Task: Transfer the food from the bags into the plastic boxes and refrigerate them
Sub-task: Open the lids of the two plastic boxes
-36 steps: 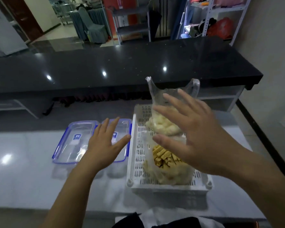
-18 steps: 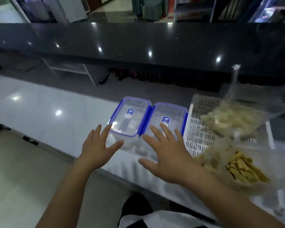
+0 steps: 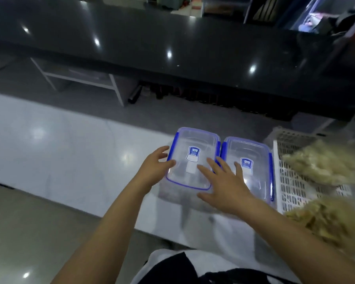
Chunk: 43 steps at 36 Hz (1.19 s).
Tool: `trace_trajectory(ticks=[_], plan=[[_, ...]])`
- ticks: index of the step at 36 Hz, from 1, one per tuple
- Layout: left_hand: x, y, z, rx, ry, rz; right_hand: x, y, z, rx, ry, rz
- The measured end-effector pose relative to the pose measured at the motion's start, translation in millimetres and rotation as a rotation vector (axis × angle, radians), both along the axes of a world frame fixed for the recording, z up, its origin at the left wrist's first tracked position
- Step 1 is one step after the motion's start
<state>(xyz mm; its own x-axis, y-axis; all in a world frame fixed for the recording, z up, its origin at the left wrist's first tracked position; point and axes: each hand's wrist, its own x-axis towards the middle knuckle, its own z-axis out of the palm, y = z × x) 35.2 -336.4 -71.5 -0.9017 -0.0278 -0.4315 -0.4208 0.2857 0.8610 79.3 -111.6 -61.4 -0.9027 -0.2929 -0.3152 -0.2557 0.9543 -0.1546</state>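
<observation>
White glossy counter (image 3: 70, 152) runs across the middle of the view; black polished counter (image 3: 172, 44) behind and above it. At the right edge of the white counter, a white slotted plastic basket (image 3: 291, 189) holding two clear bags of food: far bag (image 3: 324, 165) with pale lumpy pieces, near bag (image 3: 324, 218) with yellowish strips. Both blurred; contents not identifiable further.

Two clear plastic boxes with blue-trimmed lids sit side by side on the white counter, just left of the basket, lids on, long sides touching or nearly so. Left box (image 3: 193, 158); right box (image 3: 252, 160). Each lid carries a blue and white label.

Left hand (image 3: 154, 167) at the left edge of the left box, fingers apart, thumb on the lid near its rim. Right hand (image 3: 223, 185) lies flat over the seam between the boxes, fingers spread, tips on both lids. Neither hand is closed around anything.
</observation>
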Motion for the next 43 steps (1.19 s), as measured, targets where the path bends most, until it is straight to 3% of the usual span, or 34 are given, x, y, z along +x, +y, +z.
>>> trace_trajectory(ticks=[10,27,29,33,36,40,43], plan=[[-20.5,-33.7,-16.3,0.299,-0.15,-0.043,-1.6,-20.6,-4.5,-0.033,0.023,-0.071],[32.9,-172.5,-28.0,0.399,-0.133,0.083,8.3,-133.3,-10.3,-0.219,-0.049,0.101],[35.6,-178.6,-28.3,0.394,-0.119,0.079,7.4,-135.1,-5.4,-0.404,-0.066,-0.015],[34.5,-182.8,-25.4,0.404,-0.104,0.1,-5.4,-127.3,2.2,-0.823,-0.083,-0.507],[31.8,-179.7,-20.9,0.407,-0.114,0.088,-19.9,-119.3,3.0,-1.02,-0.292,-0.812],[26.9,-174.2,-17.3,0.359,-0.115,0.071,-27.6,-116.4,-1.1,-1.125,-0.444,-0.886],[23.8,-173.3,-16.2,0.335,-0.125,0.07,-27.2,-122.8,-3.1,-1.128,-0.421,-0.853]])
